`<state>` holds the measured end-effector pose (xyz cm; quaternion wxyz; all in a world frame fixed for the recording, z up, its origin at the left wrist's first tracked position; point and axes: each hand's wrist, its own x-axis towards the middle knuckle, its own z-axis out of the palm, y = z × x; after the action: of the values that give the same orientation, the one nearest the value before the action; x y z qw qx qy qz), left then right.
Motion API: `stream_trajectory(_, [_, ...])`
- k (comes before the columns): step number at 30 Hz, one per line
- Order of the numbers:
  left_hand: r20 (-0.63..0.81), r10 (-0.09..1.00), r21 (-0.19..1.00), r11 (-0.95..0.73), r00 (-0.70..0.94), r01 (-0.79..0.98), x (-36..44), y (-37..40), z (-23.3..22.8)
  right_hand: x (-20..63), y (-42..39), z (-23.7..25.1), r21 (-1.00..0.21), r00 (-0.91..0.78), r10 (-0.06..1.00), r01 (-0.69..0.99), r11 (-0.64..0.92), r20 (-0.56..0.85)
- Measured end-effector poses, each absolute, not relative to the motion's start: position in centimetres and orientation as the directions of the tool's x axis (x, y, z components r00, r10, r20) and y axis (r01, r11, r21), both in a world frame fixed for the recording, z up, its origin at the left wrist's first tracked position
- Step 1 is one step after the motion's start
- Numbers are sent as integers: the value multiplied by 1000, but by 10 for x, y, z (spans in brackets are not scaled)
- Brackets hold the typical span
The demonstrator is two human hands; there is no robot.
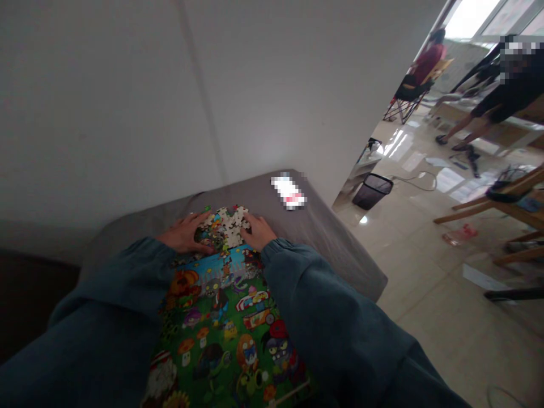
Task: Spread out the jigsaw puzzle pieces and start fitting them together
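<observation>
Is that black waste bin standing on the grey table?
No, the black waste bin stands on the tiled floor beyond the grey table.

A heap of loose jigsaw pieces [227, 225], many turned pale side up, lies at the far end of the colourful cartoon puzzle picture [221, 328], which lies flat on the grey-covered bench. The heap sits between two hands, touching both.
</observation>
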<state>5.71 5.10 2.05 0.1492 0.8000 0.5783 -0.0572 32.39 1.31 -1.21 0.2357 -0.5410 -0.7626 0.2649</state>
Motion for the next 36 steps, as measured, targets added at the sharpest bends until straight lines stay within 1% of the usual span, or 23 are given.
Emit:
stream_trajectory(6, [-184, 906, 250, -332, 382, 909, 76, 59, 24, 314, 8, -10, -745, -362, 931, 612, 267, 37])
stream_trajectory(8, [-150, 906, 286, -343, 395, 895, 81, 61, 23, 311, 8, -13, -810, -379, 925, 533, 244, 30])
stream_trajectory(11, [-88, 918, 331, -340, 388, 880, 88, 63, 23, 306, 9, -19, -913, -414, 910, 359, 194, 30])
stream_trajectory(13, [-52, 925, 355, -336, 377, 873, 91, 62, 28, 304, 9, -22, -943, -446, 894, 278, 182, 40])
stream_trajectory(15, [-28, 926, 374, -339, 376, 863, 89, 60, 36, 305, 8, -21, -948, -478, 876, 248, 199, 59])
stream_trajectory(18, [-31, 920, 383, -349, 390, 855, 77, 56, 51, 312, 5, -13, -888, -494, 856, 311, 338, 153])
stream_trajectory(20, [-67, 911, 370, -357, 408, 858, 66, 53, 58, 318, 4, -6, -792, -488, 846, 419, 445, 217])
stream_trajectory(22, [-103, 904, 339, -360, 414, 869, 57, 48, 61, 323, 3, -1, -691, -481, 846, 531, 490, 230])
stream_trajectory(25, [-91, 923, 268, -339, 374, 902, 66, 34, 55, 326, 3, -1, -623, -418, 886, 645, 443, 198])
stream_trajectory(26, [-76, 931, 243, -329, 356, 913, 75, 27, 50, 327, 3, -2, -619, -383, 904, 668, 413, 189])
stream_trajectory(28, [-103, 935, 159, -320, 338, 934, 100, 12, 38, 327, 3, -5, -623, -317, 932, 697, 354, 175])
stream_trajectory(31, [-139, 929, 80, -335, 344, 939, 134, -6, 22, 327, 3, -8, -626, -264, 951, 718, 304, 158])
stream_trajectory(33, [-168, 917, 68, -355, 361, 932, 143, -8, 15, 327, 3, -9, -624, -256, 955, 725, 291, 149])
stream_trajectory(36, [-143, 911, 82, -378, 386, 922, 133, 3, 12, 327, 3, -10, -621, -255, 958, 731, 282, 135])
